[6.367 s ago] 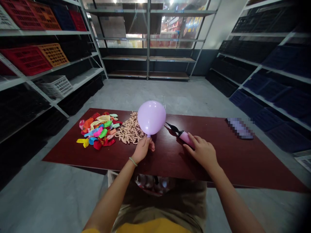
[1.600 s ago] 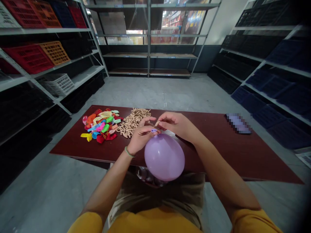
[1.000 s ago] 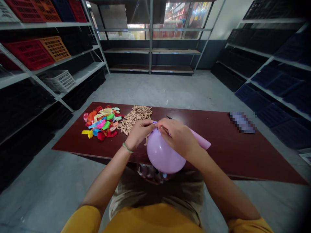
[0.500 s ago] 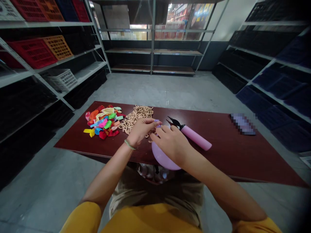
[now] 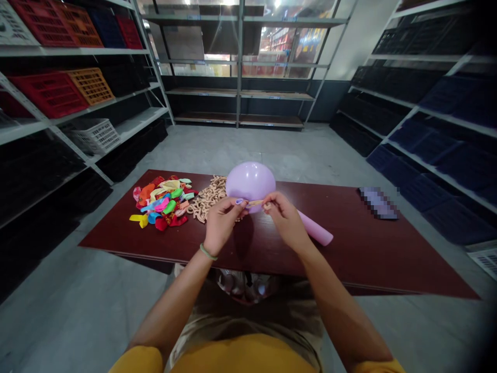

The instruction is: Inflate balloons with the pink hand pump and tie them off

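Note:
A blown-up lilac balloon [image 5: 250, 178] stands over the far side of the table, its neck towards me. My left hand [image 5: 219, 224] is closed in a pinch on that neck, with the rolled lip showing above the thumb. Between my hands runs a stretched tan band [image 5: 255, 202], which looks like a rubber band, at the balloon's neck. The fingers of my right hand [image 5: 286, 221] are pinched on its right end. Left of the balloon lies a heap of tan curled bands [image 5: 205, 202]. The pink hand pump [image 5: 319, 231] is partly hidden behind my right hand.
Colourful uninflated balloons [image 5: 165, 204] lie heaped on the left of the dark red table [image 5: 373, 248]. A blurred-out purple object [image 5: 378, 203] rests at the right. Shelves with crates [image 5: 50, 93] line both sides, and a rack [image 5: 238, 93] stands at the back.
The balloon has swung from below my right hand to the far side of my hands. My right hand has drawn to the right, and the tan band now shows stretched between my hands.

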`<state>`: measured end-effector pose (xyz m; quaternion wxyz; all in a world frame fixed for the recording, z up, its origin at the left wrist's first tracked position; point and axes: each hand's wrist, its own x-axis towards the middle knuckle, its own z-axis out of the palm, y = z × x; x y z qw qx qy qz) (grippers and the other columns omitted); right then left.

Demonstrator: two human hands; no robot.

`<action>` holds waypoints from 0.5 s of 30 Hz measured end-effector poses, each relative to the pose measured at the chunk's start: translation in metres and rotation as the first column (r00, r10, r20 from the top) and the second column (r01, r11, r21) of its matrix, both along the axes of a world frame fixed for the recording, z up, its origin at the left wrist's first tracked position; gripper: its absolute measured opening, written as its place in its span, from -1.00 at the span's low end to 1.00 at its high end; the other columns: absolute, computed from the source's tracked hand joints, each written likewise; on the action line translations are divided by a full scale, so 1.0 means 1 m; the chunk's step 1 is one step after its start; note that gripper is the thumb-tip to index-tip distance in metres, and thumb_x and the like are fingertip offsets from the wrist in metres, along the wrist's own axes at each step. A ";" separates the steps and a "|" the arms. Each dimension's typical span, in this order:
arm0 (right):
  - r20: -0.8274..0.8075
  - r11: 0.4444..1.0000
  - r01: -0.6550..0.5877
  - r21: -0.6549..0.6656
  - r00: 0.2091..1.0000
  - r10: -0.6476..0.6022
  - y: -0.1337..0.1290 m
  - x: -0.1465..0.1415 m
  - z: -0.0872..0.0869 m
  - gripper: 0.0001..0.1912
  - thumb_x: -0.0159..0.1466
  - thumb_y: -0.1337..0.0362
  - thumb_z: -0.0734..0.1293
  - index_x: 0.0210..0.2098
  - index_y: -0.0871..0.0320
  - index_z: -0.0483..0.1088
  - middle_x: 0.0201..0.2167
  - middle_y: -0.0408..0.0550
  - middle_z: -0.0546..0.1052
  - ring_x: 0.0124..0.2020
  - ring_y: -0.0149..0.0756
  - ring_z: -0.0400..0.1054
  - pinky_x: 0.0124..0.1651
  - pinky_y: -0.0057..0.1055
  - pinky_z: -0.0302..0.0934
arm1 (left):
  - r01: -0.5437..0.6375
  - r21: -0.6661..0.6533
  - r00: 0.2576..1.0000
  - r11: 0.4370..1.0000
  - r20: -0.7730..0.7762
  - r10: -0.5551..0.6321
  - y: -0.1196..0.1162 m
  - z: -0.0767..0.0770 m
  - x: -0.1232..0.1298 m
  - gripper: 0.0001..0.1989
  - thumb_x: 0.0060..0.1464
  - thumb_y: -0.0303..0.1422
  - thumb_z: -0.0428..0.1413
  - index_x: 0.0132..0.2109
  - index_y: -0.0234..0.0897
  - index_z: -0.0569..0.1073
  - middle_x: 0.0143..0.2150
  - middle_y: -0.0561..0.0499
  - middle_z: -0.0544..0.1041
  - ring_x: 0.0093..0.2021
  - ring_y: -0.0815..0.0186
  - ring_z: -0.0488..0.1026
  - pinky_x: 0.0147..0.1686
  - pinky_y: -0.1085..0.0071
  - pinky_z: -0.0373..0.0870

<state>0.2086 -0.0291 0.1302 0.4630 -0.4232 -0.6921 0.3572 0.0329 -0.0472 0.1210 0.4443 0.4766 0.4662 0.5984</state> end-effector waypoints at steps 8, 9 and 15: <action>-0.391 0.974 -0.056 -0.219 0.920 -0.035 0.009 -0.016 -0.025 -0.87 0.32 0.14 0.19 -0.24 0.04 0.22 -0.39 -0.19 0.32 -0.34 -0.34 0.28 -0.16 -0.37 0.24 | 0.083 0.253 0.872 0.964 -0.487 0.053 -0.017 -0.008 -0.006 -0.85 0.17 -0.28 0.16 -0.27 -0.15 0.63 -0.32 -0.04 0.54 -0.28 0.25 0.44 -0.24 0.38 0.29; -0.356 0.977 -0.034 -0.211 0.934 -0.045 0.010 -0.017 -0.025 -0.87 0.33 0.13 0.18 -0.24 0.05 0.23 -0.39 -0.19 0.32 -0.34 -0.34 0.27 -0.17 -0.38 0.23 | 0.106 0.271 0.832 0.957 -0.550 0.064 -0.019 -0.007 -0.008 -0.86 0.17 -0.29 0.16 -0.24 -0.13 0.63 -0.29 -0.05 0.54 -0.27 0.25 0.44 -0.24 0.39 0.29; -0.045 0.993 0.115 -0.039 0.992 -0.117 0.011 -0.019 -0.018 -0.84 0.36 0.16 0.15 -0.23 0.07 0.27 -0.34 -0.14 0.38 -0.32 -0.30 0.28 -0.20 -0.33 0.19 | 0.327 0.462 0.383 0.824 -0.862 0.331 -0.021 0.002 -0.016 -0.81 0.23 -0.38 0.08 -0.12 -0.17 0.58 -0.14 -0.08 0.56 -0.18 0.22 0.42 -0.18 0.31 0.31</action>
